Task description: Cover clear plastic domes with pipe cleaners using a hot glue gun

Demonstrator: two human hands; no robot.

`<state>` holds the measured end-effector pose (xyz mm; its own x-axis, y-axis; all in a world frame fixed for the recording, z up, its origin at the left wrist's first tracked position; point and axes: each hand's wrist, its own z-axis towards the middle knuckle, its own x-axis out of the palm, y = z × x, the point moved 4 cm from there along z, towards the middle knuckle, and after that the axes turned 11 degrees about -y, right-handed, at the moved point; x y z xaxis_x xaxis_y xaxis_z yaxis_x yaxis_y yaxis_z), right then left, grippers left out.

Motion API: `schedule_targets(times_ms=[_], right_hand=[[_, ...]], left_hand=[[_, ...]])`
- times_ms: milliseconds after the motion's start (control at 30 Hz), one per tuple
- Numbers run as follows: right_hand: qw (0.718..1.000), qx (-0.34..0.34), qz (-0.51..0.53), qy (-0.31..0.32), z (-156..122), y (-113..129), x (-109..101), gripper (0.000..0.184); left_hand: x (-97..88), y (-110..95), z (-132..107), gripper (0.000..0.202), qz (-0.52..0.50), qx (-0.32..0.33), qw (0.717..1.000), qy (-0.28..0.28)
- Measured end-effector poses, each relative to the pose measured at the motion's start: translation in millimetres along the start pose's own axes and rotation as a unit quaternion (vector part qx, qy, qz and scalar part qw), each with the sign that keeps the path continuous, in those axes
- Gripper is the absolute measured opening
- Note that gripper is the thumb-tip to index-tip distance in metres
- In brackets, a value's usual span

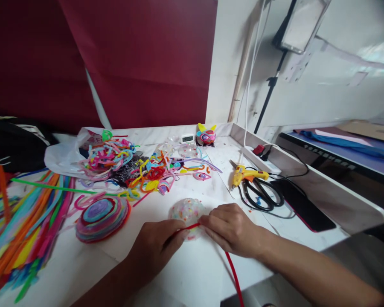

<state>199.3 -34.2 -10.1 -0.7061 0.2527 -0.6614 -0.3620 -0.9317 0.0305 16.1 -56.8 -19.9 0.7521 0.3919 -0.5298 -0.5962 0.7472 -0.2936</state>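
A red pipe cleaner (191,226) stretches between my two hands. My left hand (161,243) pinches one part of it between thumb and forefinger. The fingers of my right hand (230,226) are closed on it a little further along, and its long free end hangs down past the table's front edge. Just behind the hands sits a clear dome (187,209) speckled with coloured bits, partly covered by my fingers. To the left lies a coiled disc of pipe cleaners (102,217) in pink, purple, blue and red.
Long pipe cleaners (28,230) fan out at the left. A plastic bag (64,153) and a colourful tangle of pieces (153,170) lie behind. Right are a yellow glue gun (243,175), black cable (262,196), a phone (304,204) and the table's raised edge (333,187).
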Motion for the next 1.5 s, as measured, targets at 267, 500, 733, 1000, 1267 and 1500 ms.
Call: schedule_targets(times_ms=[267, 500, 733, 1000, 1267, 1500], right_hand=[[0.999, 0.029, 0.021, 0.003, -7, -7, -4, 0.024], [0.999, 0.017, 0.021, 0.028, -6, 0, -2, 0.021], [0.999, 0.018, 0.019, 0.03, -10, 1, 4, 0.018], [0.998, 0.031, 0.02, 0.051, -11, 1, 7, 0.021], [0.997, 0.034, 0.017, 0.061, -13, 1, 9, 0.022], [0.997, 0.034, 0.017, 0.066, -13, 1, 10, 0.023]], left_hand=[[3.3, 8, -7, 0.012, -0.001, -0.026, 0.999, 0.038], [3.4, 12, -10, 0.017, 0.03, -0.028, 0.998, 0.042], [5.2, 10, -7, 0.019, 0.021, -0.009, 0.999, 0.048], [6.7, 12, -11, 0.015, 0.009, -0.001, 0.999, 0.036], [7.9, 14, -12, 0.018, 0.014, 0.0, 0.999, 0.041], [8.1, 14, -14, 0.018, 0.015, -0.001, 0.999, 0.049]])
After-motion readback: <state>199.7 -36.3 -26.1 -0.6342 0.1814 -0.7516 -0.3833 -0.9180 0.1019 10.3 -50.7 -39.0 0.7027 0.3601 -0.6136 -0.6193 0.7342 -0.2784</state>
